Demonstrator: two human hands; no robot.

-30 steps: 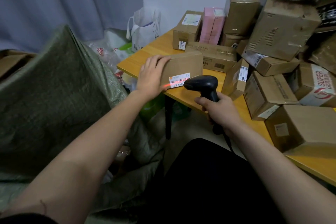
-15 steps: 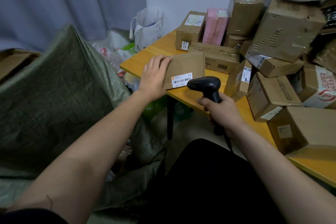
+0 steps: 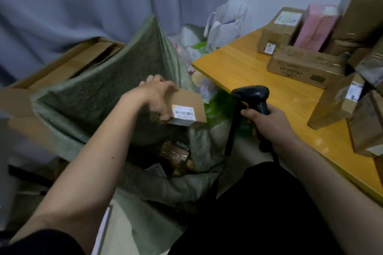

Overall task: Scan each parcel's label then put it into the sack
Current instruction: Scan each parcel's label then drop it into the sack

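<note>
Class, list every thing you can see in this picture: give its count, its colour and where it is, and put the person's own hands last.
held parcel: one, brown with a white label, above the sack's mouth
sack: one, green, on the floor left of the table
parcels in the sack: a few, brown, count unclear
barcode scanner: one, black, beside the table edge
table: one, yellow wood, right
parcels on the table: many, brown, piled at right
pink box: one, among the pile
carrier bag: one, white, behind the table
curtain: grey, at back
left hand: holds the parcel
right hand: grips the scanner
</note>
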